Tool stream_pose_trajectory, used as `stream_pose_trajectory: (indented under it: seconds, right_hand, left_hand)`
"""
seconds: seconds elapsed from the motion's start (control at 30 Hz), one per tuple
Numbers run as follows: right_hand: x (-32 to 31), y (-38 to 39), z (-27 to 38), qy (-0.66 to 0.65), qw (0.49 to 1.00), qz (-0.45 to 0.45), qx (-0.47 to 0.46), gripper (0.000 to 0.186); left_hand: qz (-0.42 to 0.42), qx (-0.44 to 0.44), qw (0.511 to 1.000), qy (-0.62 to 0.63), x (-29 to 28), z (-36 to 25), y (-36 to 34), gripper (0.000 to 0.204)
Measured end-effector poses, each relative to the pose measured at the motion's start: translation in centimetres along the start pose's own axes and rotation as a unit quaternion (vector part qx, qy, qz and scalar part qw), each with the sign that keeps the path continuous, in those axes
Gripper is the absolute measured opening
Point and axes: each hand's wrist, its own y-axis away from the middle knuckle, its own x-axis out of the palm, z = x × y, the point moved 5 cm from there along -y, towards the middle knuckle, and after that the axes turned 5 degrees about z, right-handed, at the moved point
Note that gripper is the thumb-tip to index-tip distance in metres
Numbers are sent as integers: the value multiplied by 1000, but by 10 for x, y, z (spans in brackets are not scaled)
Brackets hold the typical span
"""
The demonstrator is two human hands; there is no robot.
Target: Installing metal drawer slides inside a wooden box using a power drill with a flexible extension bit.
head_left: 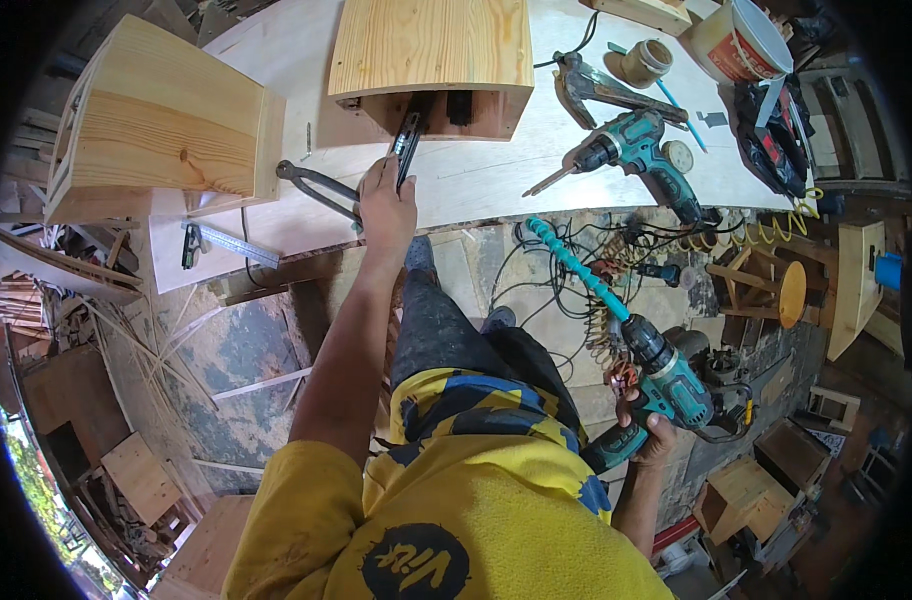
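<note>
Workshop clutter surrounds a pale, smooth workbench [306,235] in the head view. Beyond the left hand [386,205], a box of light, grained wood [431,45] is set with its open end facing the person. By that hand's narrowed fingers, the near end of a slim black metal slide rail [407,143] appears to be gripped; its far end is hidden inside the opening. By the right hand [656,440], held low and well apart, a teal-and-black cordless drill [681,390] is grasped around its handle, with a turquoise twisted rod [576,265] pointed toward the bench.

The rail is judged stiff, fairly light and perhaps slick, best held by its sides, clear of any sliding parts. The drill is probably heavy at the front, so a full grip high on the handle is suited.

Just left of the left hand, dark metal pincers [321,183] are left close enough to be knocked. Farther left, a second pale wooden box [166,115] is placed. Ahead of the right hand, tangled dark cables [536,290] are strewn below the bench edge, where the rod could be snagged; beyond them, a second teal drill [638,145] and a claw hammer [616,92] are laid.
</note>
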Motion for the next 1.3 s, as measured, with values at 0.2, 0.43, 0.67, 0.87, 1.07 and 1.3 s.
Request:
stream_pose_trajectory:
  seconds: [0.2, 0.43, 0.67, 0.87, 1.07, 1.3]
  right_hand:
    - [6, 0, 4, 18, 1000, 10, -11, 69]
    - [8, -3, 1, 19, 1000, 16, -2, 68]
    - [15, -5, 2, 31, 999, 20, 0, 68]
    - [16, -6, 4, 36, 999, 10, 0, 68]
    - [20, -8, 7, 35, 999, 16, -6, 68]
    - [20, -9, 10, 18, 999, 39, -21, 68]
  left_hand:
    - [-57, -54, 976, 205, -2, 20, 9, 44]
    - [-54, 24, 996, 65, -23, 17, 5, 35]
    - [9, 83, 996, 34, -24, 14, 0, 13]
    - [75, 131, 988, -39, -23, 9, -16, 10]
    - [146, 134, 969, -150, -13, 11, -21, 9]
    - [86, 96, 990, -55, -26, 13, -11, 8]
